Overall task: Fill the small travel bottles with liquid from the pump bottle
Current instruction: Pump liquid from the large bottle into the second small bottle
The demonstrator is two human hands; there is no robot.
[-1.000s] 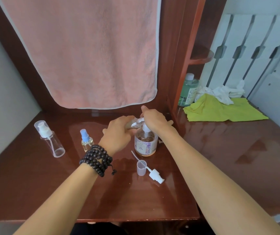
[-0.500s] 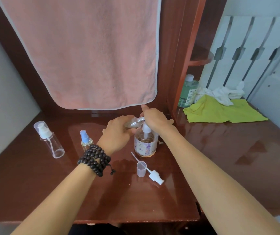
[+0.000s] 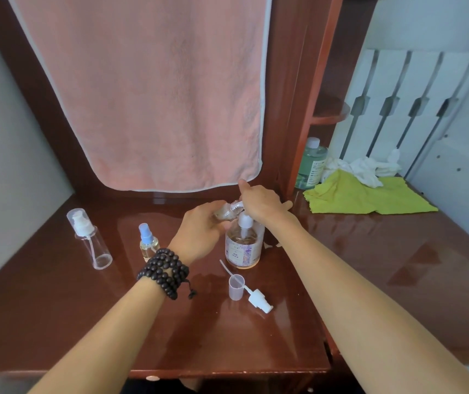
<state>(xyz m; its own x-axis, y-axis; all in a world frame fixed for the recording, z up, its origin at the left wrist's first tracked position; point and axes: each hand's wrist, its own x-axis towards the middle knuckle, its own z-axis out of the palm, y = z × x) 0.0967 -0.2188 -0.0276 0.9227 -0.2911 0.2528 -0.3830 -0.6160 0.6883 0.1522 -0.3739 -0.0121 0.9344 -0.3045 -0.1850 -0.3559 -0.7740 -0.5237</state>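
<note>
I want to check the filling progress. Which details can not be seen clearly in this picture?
All in the head view:
- Pump head of the pump bottle: covered by the right hand.
- Small travel bottle, its mouth and fill level: mostly hidden by the left hand.
- Label text on the pump bottle and the green bottle: too small.
</note>
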